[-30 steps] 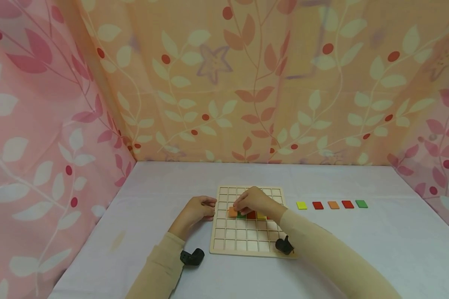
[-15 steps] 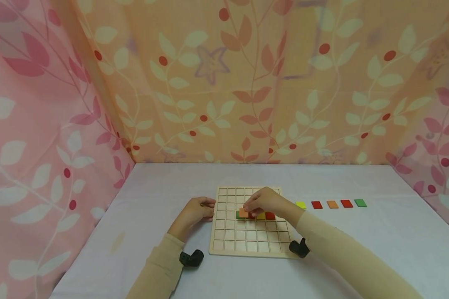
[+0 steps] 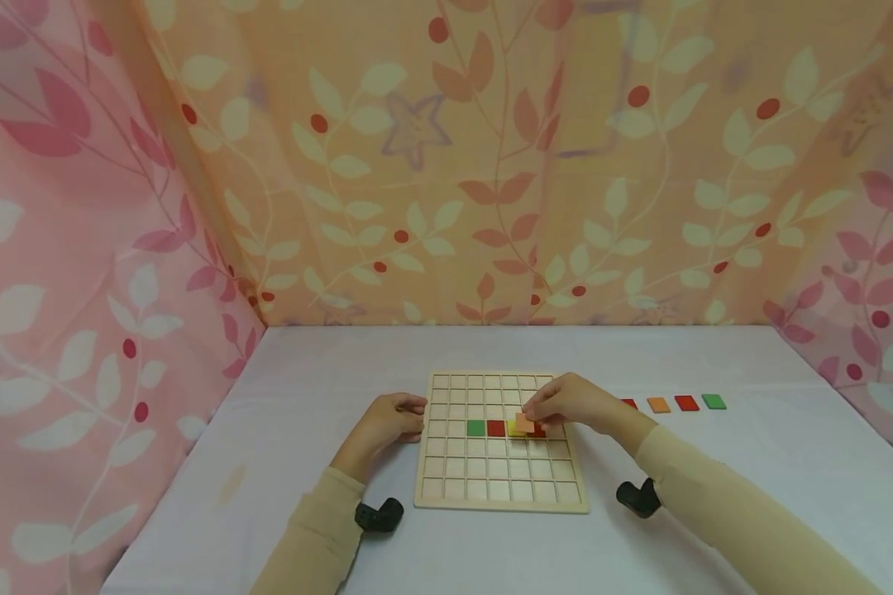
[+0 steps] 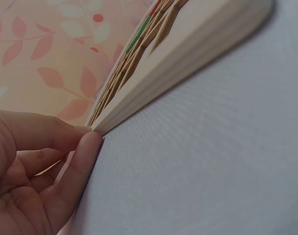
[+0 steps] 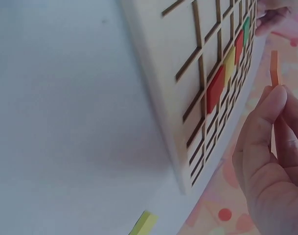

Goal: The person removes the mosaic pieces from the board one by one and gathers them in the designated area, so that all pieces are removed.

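My right hand point(image 3: 580, 402) pinches a square orange tile point(image 3: 524, 422) by its edge between thumb and fingers, over the right part of the wooden grid board point(image 3: 489, 494). The right wrist view shows that orange tile point(image 5: 274, 67) raised clear of the board. In one row of the grid lie a green tile point(image 3: 476, 428), a red tile point(image 3: 495, 428), a yellow tile point(image 3: 513, 430) and, half covered in the head view, another red tile point(image 5: 216, 90). My left hand point(image 3: 381, 426) holds the board's left edge, thumb and forefinger meeting at it in the left wrist view.
Right of the board, loose tiles lie in a row on the white cloth point(image 3: 327, 355): red, orange point(image 3: 658, 405), red point(image 3: 687, 403) and green point(image 3: 713, 402). A yellow tile point(image 5: 144, 223) shows in the right wrist view. Patterned curtains point(image 3: 417, 207) stand behind and at both sides.
The right hand has lifted the orange tile off the left of the row and carried it rightward over the tiles, uncovering the green and red ones. The left hand stays at the board's edge.
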`<state>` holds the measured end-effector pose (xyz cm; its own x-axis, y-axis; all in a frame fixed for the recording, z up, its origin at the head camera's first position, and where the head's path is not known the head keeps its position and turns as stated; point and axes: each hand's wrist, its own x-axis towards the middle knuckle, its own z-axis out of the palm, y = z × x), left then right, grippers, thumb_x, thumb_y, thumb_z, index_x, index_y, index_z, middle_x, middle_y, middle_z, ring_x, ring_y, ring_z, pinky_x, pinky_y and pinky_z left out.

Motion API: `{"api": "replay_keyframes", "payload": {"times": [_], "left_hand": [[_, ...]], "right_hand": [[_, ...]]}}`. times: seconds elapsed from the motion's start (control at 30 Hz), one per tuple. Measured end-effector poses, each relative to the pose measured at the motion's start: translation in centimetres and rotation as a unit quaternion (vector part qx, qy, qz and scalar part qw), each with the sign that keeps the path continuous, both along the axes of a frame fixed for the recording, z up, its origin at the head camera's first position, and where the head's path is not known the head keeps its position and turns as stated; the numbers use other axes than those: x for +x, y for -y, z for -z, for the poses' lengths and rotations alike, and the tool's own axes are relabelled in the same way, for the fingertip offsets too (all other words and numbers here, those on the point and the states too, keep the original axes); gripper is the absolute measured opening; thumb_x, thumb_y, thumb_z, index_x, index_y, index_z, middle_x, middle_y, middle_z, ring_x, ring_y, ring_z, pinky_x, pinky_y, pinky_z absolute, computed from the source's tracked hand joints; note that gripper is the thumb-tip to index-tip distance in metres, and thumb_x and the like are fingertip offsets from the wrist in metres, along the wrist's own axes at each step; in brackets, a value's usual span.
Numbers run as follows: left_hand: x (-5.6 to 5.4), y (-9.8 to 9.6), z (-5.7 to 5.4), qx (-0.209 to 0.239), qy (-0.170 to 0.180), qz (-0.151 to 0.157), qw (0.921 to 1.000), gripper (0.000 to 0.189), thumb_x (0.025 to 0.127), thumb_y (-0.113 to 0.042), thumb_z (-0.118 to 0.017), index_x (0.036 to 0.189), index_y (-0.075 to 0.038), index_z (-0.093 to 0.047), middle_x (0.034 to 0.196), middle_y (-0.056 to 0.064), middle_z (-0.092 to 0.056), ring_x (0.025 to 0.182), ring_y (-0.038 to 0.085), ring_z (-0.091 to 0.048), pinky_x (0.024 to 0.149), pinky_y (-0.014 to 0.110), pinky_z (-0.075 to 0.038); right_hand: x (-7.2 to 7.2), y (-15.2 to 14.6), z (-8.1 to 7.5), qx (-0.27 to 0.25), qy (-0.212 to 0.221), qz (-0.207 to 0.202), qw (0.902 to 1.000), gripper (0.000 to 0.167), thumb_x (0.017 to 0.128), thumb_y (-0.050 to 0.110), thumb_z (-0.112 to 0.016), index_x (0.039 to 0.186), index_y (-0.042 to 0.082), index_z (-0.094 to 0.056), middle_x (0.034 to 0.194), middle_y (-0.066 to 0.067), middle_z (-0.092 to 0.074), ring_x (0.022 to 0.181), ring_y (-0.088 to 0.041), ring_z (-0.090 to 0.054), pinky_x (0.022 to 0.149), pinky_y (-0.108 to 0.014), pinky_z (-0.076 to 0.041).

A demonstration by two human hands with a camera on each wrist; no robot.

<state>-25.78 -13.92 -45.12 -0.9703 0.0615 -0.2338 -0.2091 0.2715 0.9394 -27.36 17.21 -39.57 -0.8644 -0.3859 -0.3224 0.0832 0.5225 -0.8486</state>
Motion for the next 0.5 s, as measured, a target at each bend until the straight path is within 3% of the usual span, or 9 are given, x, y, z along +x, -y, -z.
{"api": "replay_keyframes", "payload": {"times": [0.5], "left_hand": [[0.0, -0.1, 0.2, -0.007, -0.005, -0.005, 0.9999, 0.041, 0.083, 0.01, -0.066, 0.124, 0.004, -0.064, 0.109, 0.017, -0.064, 0.082, 0.015, -0.065, 0.069, 0.028, -0.061]], "right_hand": [[0.6, -5.1, 0.6, -0.023, 0.019, 0.019, 0.9994, 0.028, 0.09, 0.012, -0.07, 0.11, -0.007, -0.071, 0.094, -0.005, -0.075, 0.074, -0.01, -0.065, 0.073, -0.022, -0.059]]}}
